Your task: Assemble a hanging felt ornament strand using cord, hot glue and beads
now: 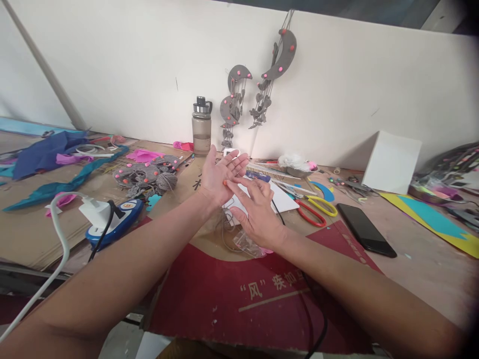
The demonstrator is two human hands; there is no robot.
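Note:
My left hand point(214, 175) is held palm up over the worktable, its fingers stretched out. On its palm rests a small orange ball point(225, 182), which looks soft like clay. My right hand point(258, 204) reaches across from the right, with its index fingertip at the ball and its other fingers loosely extended. Beneath the hands lie a white sheet point(286, 198), a grey cord point(223, 230) and a small clear plastic bag point(247, 244). Red-and-yellow-handled scissors point(312, 209) lie just right of my right hand.
Grey moon-shaped hangings point(286, 55) with pink dots hang on the white wall. A water bottle point(201, 132) stands behind my left hand. Grey felt pieces and yarn point(145, 174) and a blue power strip point(127, 212) are left; a black phone point(364, 229) lies right.

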